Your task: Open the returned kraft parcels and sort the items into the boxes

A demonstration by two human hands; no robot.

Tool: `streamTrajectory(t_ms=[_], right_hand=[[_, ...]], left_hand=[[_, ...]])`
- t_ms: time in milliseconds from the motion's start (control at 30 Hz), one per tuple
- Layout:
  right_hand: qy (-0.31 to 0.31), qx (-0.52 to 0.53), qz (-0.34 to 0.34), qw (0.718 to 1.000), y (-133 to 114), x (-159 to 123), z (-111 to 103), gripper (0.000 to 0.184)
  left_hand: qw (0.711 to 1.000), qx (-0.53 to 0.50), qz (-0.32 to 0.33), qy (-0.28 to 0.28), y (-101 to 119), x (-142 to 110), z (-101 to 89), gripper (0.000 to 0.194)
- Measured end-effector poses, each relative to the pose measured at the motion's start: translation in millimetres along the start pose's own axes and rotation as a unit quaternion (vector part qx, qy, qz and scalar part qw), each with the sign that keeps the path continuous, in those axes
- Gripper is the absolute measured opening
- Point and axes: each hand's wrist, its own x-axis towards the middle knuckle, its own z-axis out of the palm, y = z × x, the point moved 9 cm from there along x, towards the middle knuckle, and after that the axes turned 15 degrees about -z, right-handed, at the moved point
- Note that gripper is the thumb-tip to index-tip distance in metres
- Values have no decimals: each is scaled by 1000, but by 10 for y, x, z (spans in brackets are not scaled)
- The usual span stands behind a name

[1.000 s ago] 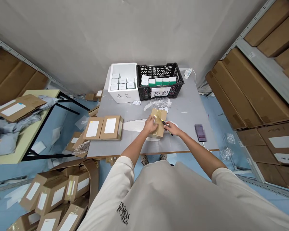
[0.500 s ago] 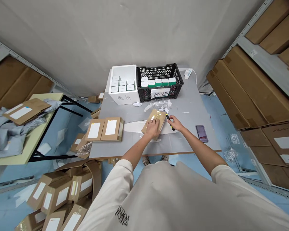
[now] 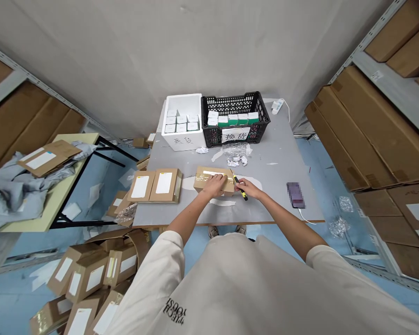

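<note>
Left hand (image 3: 214, 185) palm-down on a taped kraft cardboard box (image 3: 209, 175), fingers (image 3: 225, 177) extended and pressed flat, no grip around it. Right hand (image 3: 249, 188) closed around a yellow-and-black utility knife (image 3: 240, 186), fingers curled on the handle, blade end just at the box's right end, contact impossible to tell at this size. Box flat near the front edge of a grey work table (image 3: 275, 200), clear tape across its top, just right of two labelled cardboard boxes (image 3: 156, 185). Farther back, crumpled plastic wrap (image 3: 236, 156), then a white foam box (image 3: 179, 139) of small white cartons beside a black plastic crate (image 3: 235, 123) of white-and-green cartons. Off to the right, a blurred phone (image 3: 295, 195) on the table.
</note>
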Motion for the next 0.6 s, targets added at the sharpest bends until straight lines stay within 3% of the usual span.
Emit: streamTrajectory(t_ms=[100,200,300,400,500,600], right_hand=[[6,-21,15,1000,21,-30,-55,28],[12,-102,17,995,-20,-52,-269,21],[-22,-183,-10,983,-127,-78,-483,24],[-74,-228,-30,971,-211,-102,-640,26],[-140,-309,-41,940,-274,-69,-703,29],[-185,-426,-65,883,-370,50,-682,33]], left_hand=[[1000,15,6,-5,50,18,50,75],[999,34,14,-5,73,33,66,78],[999,44,14,7,85,32,47,83],[999,48,10,8,95,18,51,74],[999,48,11,14,101,-5,57,64],[999,43,11,23,97,-31,53,64]])
